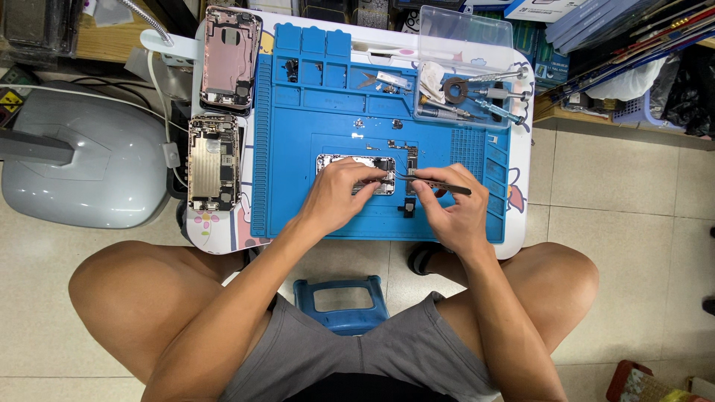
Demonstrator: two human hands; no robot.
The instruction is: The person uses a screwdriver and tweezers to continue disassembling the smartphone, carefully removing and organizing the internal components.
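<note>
- At the bottom of the frame, nearest the camera, the person's bare knees flank a small blue stool [344, 304] standing on the tiled floor.
- Just above the knees, at mid frame, the left hand [339, 195] lies on the opened phone [357, 173] in the middle of the blue work mat [298, 149]; its fingers are curled and pressed down on the phone's frame, pinning it flat.
- To its right, the right hand [450, 208] pinches a pair of dark tweezers [436, 184], thumb and forefinger closed on the shaft, with the tips pointing left to the phone's right edge.
- The job looks like fine picking inside the housing. It seems best done with the left hand bearing down so the phone cannot slide, the right wrist rested on the mat, and the tips kept low and nearly level; what they grasp is too small to tell.
- A small dark part [407, 208] lies on the mat just below the tweezers, and tiny loose bits dot the mat above the phone, so any sweep of the wrist could scatter them.
- Further up, at upper right, a clear tray [465, 82] holds screwdrivers [491, 93].
- At upper left, off the mat, lie two more gutted phone bodies, a pink one [229, 56] above a gold one [214, 160].
</note>
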